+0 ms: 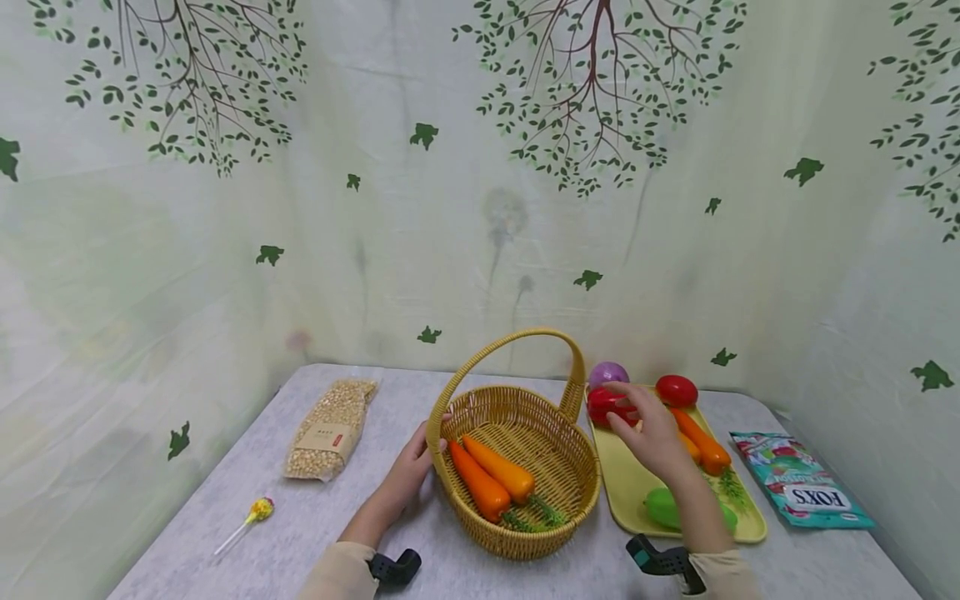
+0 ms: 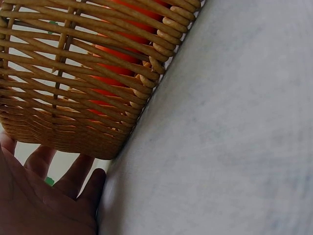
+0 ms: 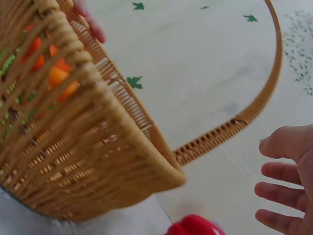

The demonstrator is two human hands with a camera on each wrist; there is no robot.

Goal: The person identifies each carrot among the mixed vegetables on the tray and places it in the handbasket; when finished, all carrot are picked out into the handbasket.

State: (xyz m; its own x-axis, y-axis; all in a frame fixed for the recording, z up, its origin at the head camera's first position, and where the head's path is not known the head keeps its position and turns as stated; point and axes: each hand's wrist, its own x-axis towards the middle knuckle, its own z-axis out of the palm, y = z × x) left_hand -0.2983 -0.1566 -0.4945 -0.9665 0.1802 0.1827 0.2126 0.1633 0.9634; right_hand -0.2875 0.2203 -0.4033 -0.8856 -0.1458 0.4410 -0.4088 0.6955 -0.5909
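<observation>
A wicker basket with a tall arched handle stands mid-table, with two carrots lying inside. My left hand holds its left side by the handle's base, a fingertip over the rim; in the left wrist view its other fingers spread against the outer weave. Right of the basket, my right hand hovers over the yellow tray, fingers apart, close to a red bell pepper. In the right wrist view this hand has nothing between its fingers, and the pepper shows below.
Carrots, a red tomato and a green vegetable lie on the tray; a purple round vegetable sits behind the pepper. A teal FOX'S bag lies right, a grain bag and a lollipop left.
</observation>
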